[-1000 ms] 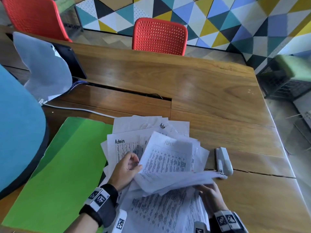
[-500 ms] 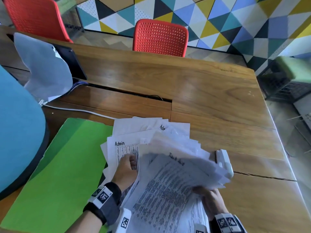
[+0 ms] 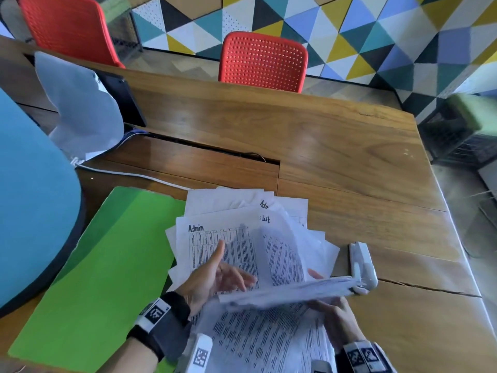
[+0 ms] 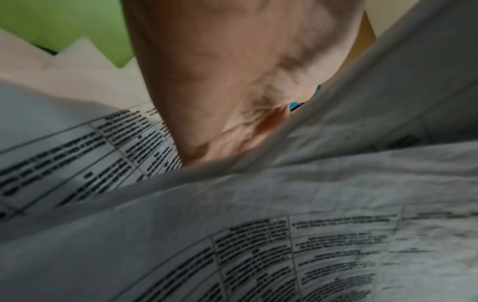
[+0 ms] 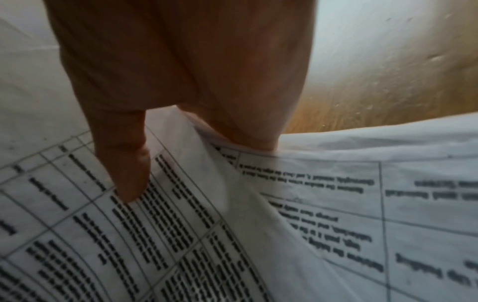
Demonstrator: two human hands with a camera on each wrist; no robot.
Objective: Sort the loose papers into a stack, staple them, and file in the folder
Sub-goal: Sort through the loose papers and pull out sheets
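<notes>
Loose printed papers lie fanned out on the wooden table, partly over the green folder. My right hand grips a lifted sheaf of papers, seen edge-on; in the right wrist view its thumb presses on a printed sheet. My left hand is beside the sheaf with straight fingers and raised thumb, palm toward the sheets. The left wrist view shows that hand among papers. A white stapler lies just right of the pile.
A blue rounded object fills the left edge beside the folder. A white cable and a dark screen with a white sheet stand behind. Red chairs are at the far side. The table's right edge is near the stapler.
My left hand has uncurled from the pile and now shows straight fingers. The sheets in my right hand have swung from lying open to a raised, edge-on bundle.
</notes>
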